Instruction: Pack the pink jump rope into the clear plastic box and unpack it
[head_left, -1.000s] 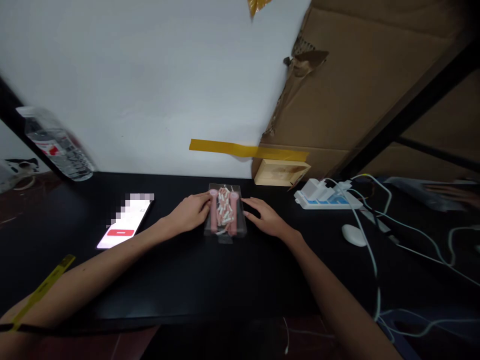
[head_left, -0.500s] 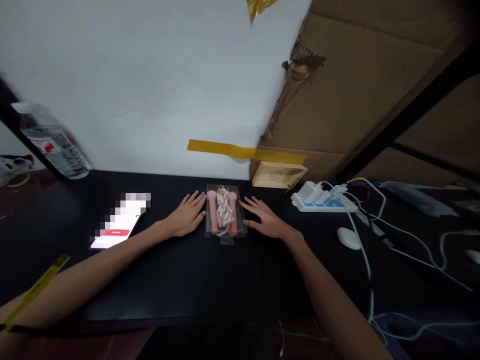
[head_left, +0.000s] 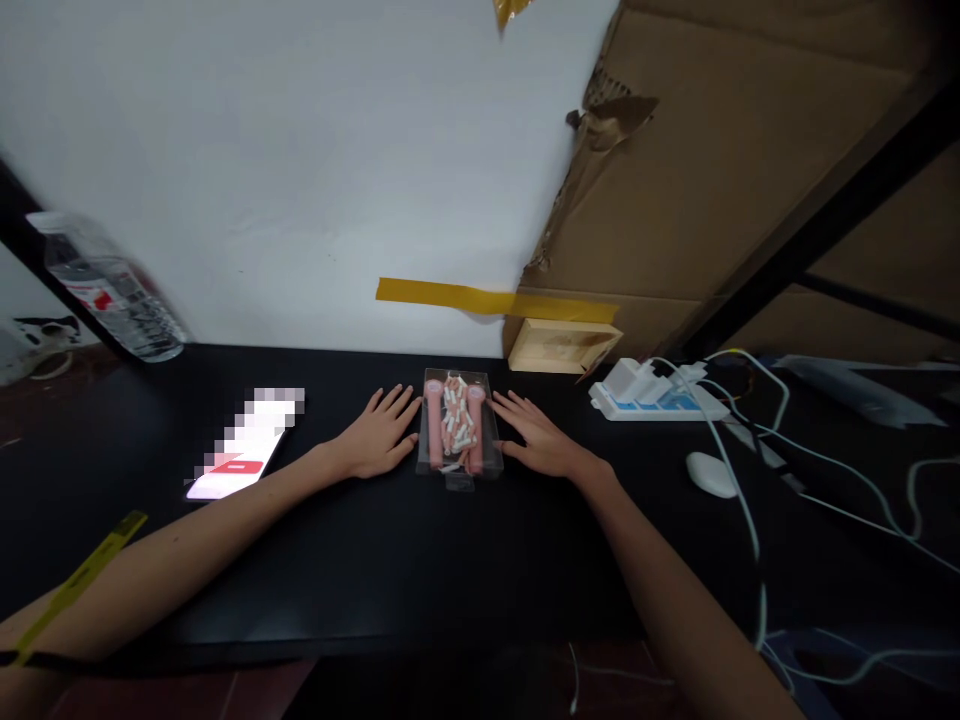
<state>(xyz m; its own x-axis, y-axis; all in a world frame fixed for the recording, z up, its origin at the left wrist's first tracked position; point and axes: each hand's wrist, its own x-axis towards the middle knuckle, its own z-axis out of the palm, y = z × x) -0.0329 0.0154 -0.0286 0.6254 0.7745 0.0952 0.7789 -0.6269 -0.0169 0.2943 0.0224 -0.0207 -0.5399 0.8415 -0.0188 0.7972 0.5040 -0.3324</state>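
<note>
Between my two hands lies a clear plastic box [head_left: 439,472] on the black table. Inside it are two pink handles [head_left: 435,430] and a pink-and-white beaded cord, which looks like a jump rope [head_left: 460,415]. My left hand [head_left: 379,435] rests palm down with fingers spread, its fingertips at the box's left side. On the opposite side my right hand [head_left: 540,440] also lies flat, fingers apart, thumb and fingertips at the box's right edge. Neither hand grasps the box; whether the fingertips press on it I cannot tell.
A lit phone [head_left: 244,450] lies left of my left hand. Behind it a water bottle [head_left: 120,300] stands by the wall. To the right are a small wooden tray [head_left: 559,345], a white power strip [head_left: 652,405] with cables, and a white mouse [head_left: 711,475]. Cardboard leans behind.
The view has shifted slightly, so the box and both hands appear a little further right. Both hands keep the same flat pose beside the box.
</note>
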